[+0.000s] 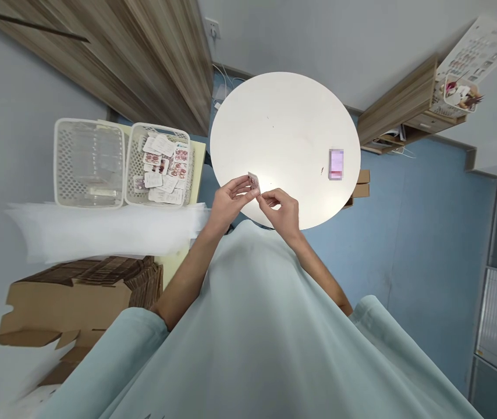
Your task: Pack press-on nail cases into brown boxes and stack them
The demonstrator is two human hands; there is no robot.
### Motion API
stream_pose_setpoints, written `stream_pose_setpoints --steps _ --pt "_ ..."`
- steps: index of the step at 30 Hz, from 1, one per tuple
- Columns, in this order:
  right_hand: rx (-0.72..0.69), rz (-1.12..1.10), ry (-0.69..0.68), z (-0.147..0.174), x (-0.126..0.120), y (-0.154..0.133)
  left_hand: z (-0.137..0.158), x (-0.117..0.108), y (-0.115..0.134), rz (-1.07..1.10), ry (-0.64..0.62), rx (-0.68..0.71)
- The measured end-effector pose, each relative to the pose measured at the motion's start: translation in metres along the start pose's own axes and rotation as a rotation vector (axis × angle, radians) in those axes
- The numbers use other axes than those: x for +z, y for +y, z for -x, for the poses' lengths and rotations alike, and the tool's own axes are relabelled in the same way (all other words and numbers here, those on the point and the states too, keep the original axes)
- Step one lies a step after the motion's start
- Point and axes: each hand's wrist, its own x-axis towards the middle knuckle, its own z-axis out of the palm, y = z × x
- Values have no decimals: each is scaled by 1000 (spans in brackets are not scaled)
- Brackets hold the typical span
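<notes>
Between my hands, over the near edge of the round white table (283,128), is a small card (253,181) with dark reddish pieces on it, tilted. My left hand (228,203) grips it between thumb and fingers from the left. My right hand (283,214) is closed in a pinch at the card's lower corner, close to the left thumb; its fingertips are too small to show in detail. A phone (336,164) with a lit, blurred screen lies on the table to the right.
On the left, one white basket (190,137) holds many small cards with reddish pieces; another basket (59,163) holds clear plastic packs. White sheets (113,233) and stacked cardboard boxes (69,302) lie nearer me. A wooden cabinet (405,99) stands at the right wall.
</notes>
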Motion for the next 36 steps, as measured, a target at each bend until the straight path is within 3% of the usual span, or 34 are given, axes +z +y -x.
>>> stream_pose_setpoints --steps 4,9,16,25,36 --pt "97 -102 36 -8 -6 8 -1 -7 -6 -25 98 -6" --pt "196 -253 -55 -14 -13 16 0 -14 -5 -55 97 -7" --pt "190 -254 -119 -16 -17 19 0 -21 11 -72 2 -3" --pt "176 -278 -165 -16 -20 24 -5 -19 16 -69 58 30" --pt "210 -344 -138 -13 -28 29 1 -14 12 -143 21 102"
